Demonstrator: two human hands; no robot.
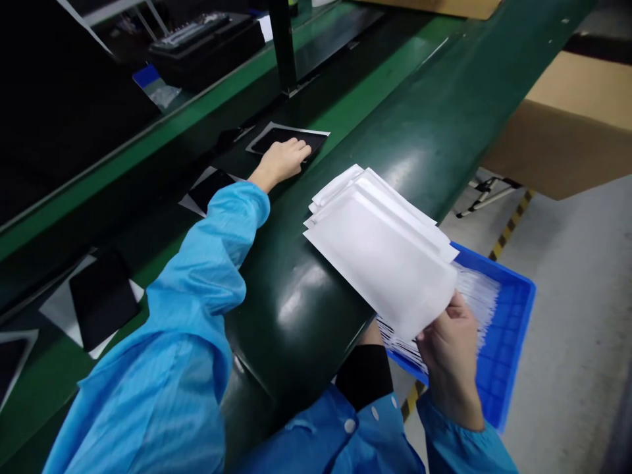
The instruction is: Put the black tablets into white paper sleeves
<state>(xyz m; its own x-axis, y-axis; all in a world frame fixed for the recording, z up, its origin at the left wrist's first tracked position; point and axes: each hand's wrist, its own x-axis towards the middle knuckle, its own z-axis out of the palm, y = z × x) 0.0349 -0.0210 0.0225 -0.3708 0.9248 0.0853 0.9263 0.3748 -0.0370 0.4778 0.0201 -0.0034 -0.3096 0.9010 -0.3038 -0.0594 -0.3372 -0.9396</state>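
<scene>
My right hand (451, 349) pinches the near corner of a white envelope (380, 257), the top one of several fanned out over the edge of the green table (296, 289). Farther off, my left hand (284, 161) reaches over a dark flat item (281, 137) lying on a white sheet; its fingers are curled at the item's right end. Closer to me on the left lie more dark flat items on white sheets, one black rectangle (103, 299) among them.
A blue crate (513, 329) with a pile of white pieces stands low at the right. Behind it is a cardboard box (567, 125). A dark upright post (282, 46) rises beyond my left hand.
</scene>
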